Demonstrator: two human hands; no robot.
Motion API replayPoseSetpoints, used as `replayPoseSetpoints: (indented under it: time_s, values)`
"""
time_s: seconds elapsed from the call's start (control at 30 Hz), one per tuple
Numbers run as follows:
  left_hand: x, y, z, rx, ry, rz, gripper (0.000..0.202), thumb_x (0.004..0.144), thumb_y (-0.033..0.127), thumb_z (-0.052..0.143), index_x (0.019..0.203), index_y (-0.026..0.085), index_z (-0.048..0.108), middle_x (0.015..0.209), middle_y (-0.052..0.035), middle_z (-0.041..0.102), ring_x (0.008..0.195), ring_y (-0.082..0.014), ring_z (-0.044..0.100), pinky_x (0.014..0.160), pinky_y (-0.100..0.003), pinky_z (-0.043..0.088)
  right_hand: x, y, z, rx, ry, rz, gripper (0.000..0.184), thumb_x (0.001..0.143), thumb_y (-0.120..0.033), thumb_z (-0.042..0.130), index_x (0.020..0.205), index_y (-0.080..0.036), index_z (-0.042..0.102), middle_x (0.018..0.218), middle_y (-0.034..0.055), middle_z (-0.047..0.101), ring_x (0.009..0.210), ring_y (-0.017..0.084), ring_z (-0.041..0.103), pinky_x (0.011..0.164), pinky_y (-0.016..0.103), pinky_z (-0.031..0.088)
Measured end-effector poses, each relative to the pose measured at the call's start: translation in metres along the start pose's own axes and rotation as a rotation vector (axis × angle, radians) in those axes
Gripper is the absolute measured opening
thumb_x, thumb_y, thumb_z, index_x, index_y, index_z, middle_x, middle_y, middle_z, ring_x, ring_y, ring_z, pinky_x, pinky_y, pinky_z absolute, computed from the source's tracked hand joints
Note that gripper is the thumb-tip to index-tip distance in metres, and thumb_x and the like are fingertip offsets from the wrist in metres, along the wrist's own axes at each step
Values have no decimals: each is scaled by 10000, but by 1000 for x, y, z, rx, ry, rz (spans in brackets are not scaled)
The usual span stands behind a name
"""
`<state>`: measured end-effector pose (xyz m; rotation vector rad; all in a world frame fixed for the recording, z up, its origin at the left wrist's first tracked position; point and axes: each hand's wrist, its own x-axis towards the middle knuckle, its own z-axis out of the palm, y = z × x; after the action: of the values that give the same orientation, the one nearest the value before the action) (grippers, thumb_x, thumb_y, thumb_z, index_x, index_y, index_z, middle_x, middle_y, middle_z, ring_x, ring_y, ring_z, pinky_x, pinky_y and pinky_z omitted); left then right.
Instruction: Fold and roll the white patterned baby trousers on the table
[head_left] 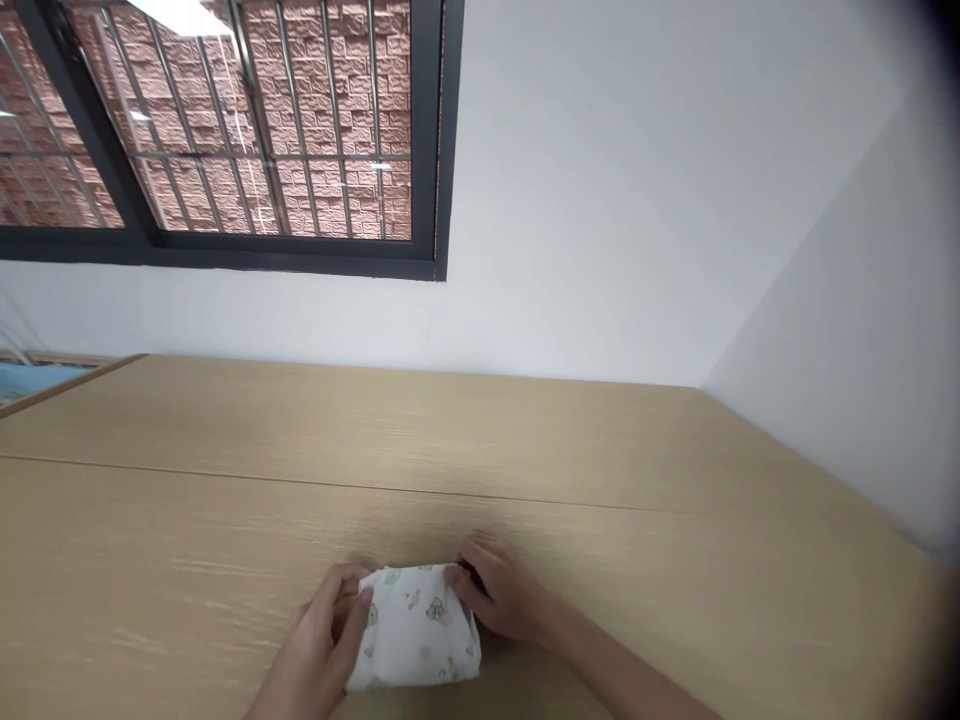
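Observation:
A white cloth (416,630) printed with small green and pink figures is folded into a compact bundle near the front of the wooden table (225,560). My left hand (322,635) pinches its left edge, thumb on top and fingers behind. At the upper right corner, my right hand (499,590) grips the cloth between thumb and curled fingers. The lower right corner of the bundle shows layered folds. The underside is hidden, and I cannot tell whether the cloth rests on the tabletop or is slightly raised.
A seam runs across the tabletop. White walls (585,200) meet the table at the back and right. A dark-framed window (300,255) with metal bars is at the back left. Beyond the table's left edge, something light blue (34,378) shows.

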<state>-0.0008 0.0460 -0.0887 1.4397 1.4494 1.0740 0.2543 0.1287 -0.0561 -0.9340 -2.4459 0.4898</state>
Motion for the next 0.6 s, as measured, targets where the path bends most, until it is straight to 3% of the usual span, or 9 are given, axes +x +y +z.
replayPoseSetpoints:
  time_s: [0.07,0.17,0.3,0.37,0.43,0.6]
  values:
    - [2,-4,-1,46,13,34,372,1005,560,438,1106,221,552,1053,-79,728,911,-209,715,772,-282,593,1,0,1,-17,-18,15,243,997,-316,375,778,-228,435,753,47,577,732,208,535,721,367,435]
    - [1,-7,-3,268,97,136,340,1020,491,434,1194,223,548,1093,-85,717,947,-221,719,784,-325,608,2,1,2,-29,-33,39,257,999,-338,383,784,-221,460,753,46,580,736,207,531,734,367,434]
    - [-4,1,-5,649,332,602,344,980,384,537,1277,210,542,1279,-139,637,1175,-283,641,937,-453,588,4,4,3,-26,-55,56,280,1005,-368,395,798,-209,494,764,45,594,737,197,527,722,349,422]
    - [-5,6,-3,732,301,778,351,981,349,541,1295,194,540,1315,-141,623,1222,-264,617,959,-410,589,4,7,4,-25,-57,54,300,1010,-396,396,806,-205,504,767,41,596,741,192,527,719,339,418]
    - [-6,7,2,781,222,865,362,1004,299,505,1342,173,513,1324,-124,639,1248,-223,608,986,-347,577,4,8,5,-24,-51,53,298,1006,-404,405,811,-204,508,774,43,598,746,192,529,720,337,416]
    - [-3,0,12,943,125,897,449,1029,207,410,1465,104,392,1424,-123,582,1345,-216,532,1029,-365,537,5,6,5,-15,-61,61,252,985,-349,419,799,-204,508,782,61,623,758,209,553,736,356,425]
